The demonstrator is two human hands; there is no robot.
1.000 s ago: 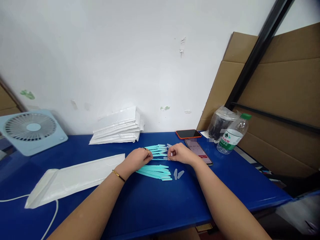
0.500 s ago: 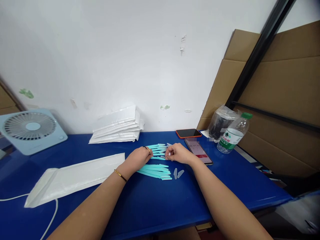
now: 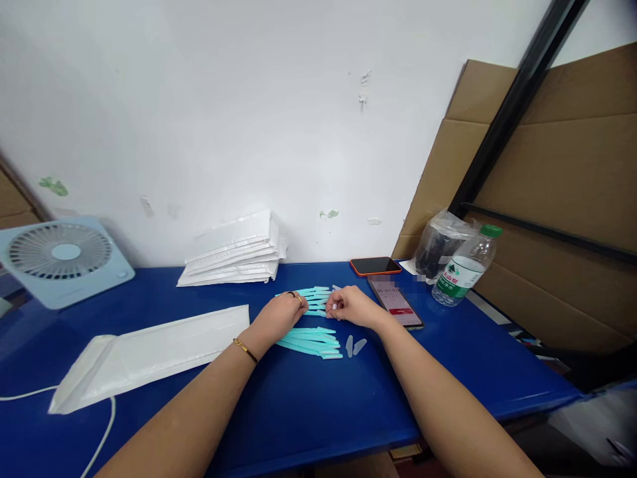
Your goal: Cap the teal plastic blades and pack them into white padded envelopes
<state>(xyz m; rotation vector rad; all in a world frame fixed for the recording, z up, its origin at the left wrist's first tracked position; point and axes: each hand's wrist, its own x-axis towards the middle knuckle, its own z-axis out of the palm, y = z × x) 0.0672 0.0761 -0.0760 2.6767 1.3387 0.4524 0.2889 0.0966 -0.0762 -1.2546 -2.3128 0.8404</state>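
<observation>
At mid tabletop [image 3: 298, 411], one teal stick [image 3: 318, 312] is gripped by the curled left hand [image 3: 279, 316]. A small clear cap [image 3: 334, 307] at the stick's end is pinched by the right hand [image 3: 352, 307]. Other sticks are laid in a far fan [image 3: 314, 292] and a near fan [image 3: 311, 340]. Two loose caps [image 3: 354, 346] are seen just beside the near fan. A phone [image 3: 397, 303] is seen right, a white pouch [image 3: 149, 352] left.

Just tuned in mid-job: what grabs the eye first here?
The left hand and right hand meet over teal plastic sticks fanned out at the middle of the bright blue table. A long white envelope lies to their left; a water bottle stands at the right.
</observation>
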